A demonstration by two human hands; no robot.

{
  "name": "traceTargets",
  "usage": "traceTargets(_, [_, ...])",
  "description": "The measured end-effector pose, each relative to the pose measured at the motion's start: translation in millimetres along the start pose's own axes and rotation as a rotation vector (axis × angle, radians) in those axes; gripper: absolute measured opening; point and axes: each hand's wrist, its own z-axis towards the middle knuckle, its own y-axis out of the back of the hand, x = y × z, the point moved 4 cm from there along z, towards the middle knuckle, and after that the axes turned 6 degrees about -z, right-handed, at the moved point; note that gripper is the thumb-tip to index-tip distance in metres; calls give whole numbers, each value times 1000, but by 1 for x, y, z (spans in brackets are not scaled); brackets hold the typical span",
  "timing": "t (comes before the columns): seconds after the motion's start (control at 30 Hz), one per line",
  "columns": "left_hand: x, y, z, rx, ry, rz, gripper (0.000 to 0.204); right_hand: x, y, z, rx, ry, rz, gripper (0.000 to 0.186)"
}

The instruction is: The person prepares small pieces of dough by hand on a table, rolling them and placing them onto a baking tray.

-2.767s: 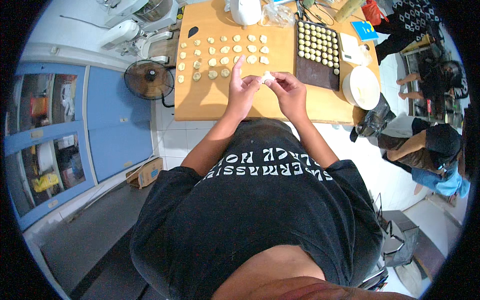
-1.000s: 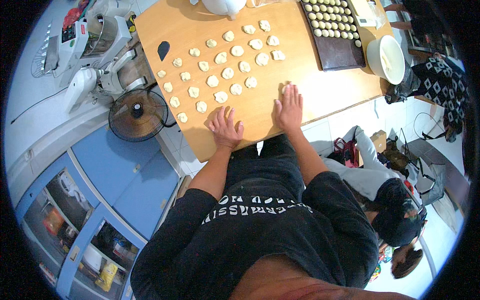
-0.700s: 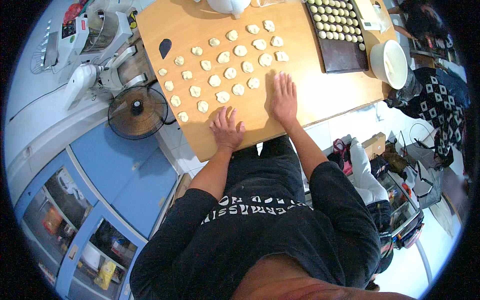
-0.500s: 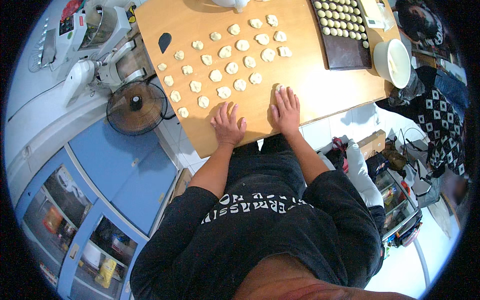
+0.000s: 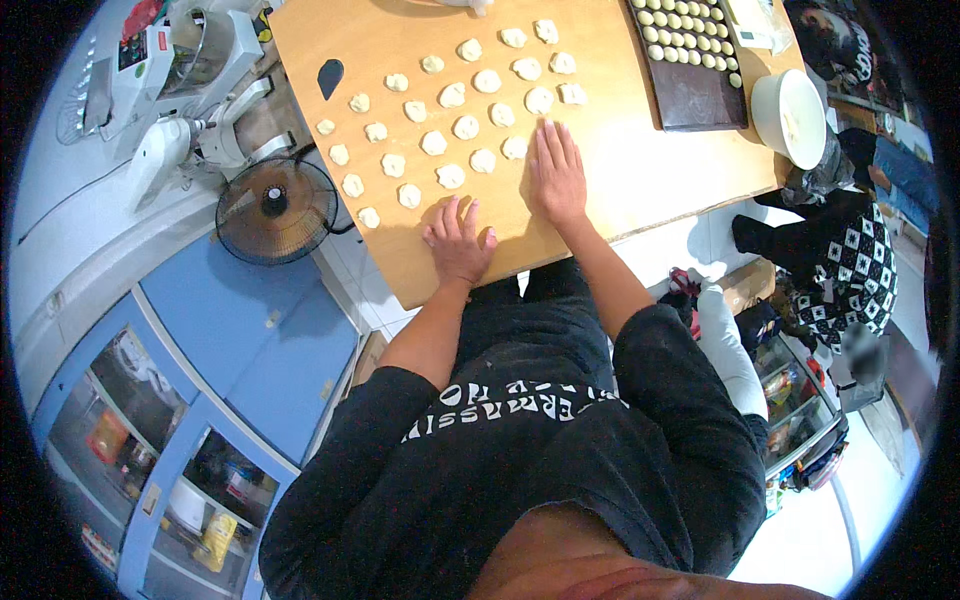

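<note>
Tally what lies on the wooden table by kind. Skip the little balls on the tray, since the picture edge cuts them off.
Flattened dough pieces in view: 26
Dark baking tray: 1
White bowl: 1
Total: 28

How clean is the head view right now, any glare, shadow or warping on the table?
Head view: strong fisheye, the wooden table edges bow and a black rim frames the picture. Bright, even light; a pale glare patch beside the right hand. Soft shadows under it and the left hand. Dough pieces stay sharp; a spot at the right edge is blurred.
</note>
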Motion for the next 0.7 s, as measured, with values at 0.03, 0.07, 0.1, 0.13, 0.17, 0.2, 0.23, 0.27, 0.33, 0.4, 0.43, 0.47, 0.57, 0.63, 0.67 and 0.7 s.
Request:
traceTargets(0.03, [0, 0, -2, 4, -5, 10, 72, -3, -3, -17, 133, -73, 26, 64])
traceTargets(0.07, [2, 0, -1, 4, 0, 11, 72, -10, -3, -23, 135, -69, 28, 64])
traceTargets(0.1, [1, 0, 0, -8, 1, -12, 71, -21, 1, -29, 128, -131, -2, 64])
traceTargets(0.13, [0, 0, 1, -21, 2, -34, 71, -30, 3, -33, 121, -191, -31, 65])
traceTargets(0.17, [0, 1, 1, -20, 6, -36, 71, -39, 2, -35, 109, -286, -50, 67])
traceTargets(0.2, [0, 1, 3, -43, -11, -26, 70, -41, 1, -20, 106, -282, -54, 67])
traceTargets(0.23, [-1, 2, -1, -53, -27, -15, 69, -42, 0, -5, 6, -338, -62, 67])
traceTargets(0.27, [-2, 3, -2, -47, -29, -16, 69, -39, -1, 3, -97, -396, -70, 67])
traceTargets(0.33, [-1, 1, 2, 33, 10, -16, 69, -9, -5, 4, -34, -264, -87, 63])
traceTargets(0.4, [0, 0, 0, 4, 1, -16, 69, 18, -1, -16, 105, -131, 6, 62])
traceTargets(0.43, [-1, 1, 0, -14, -13, -21, 69, 19, -5, -38, 105, -80, 52, 65])
traceTargets(0.47, [-1, 2, 0, -16, -15, -21, 69, 15, -2, -56, 102, -80, 51, 65])
traceTargets(0.57, [1, 2, -1, -42, -12, -57, 69, -19, 5, -76, 105, -309, 44, 70])
traceTargets(0.63, [1, 2, -2, -78, -48, -38, 68, -45, 13, -47, 72, -485, -90, 70])
traceTargets(0.67, [-1, 2, -5, -63, -49, -43, 68, -49, 8, -36, 84, -495, -94, 70])
traceTargets(0.7, [-1, 2, 0, -41, -38, -47, 68, -48, 3, -18, 48, -445, -101, 70])
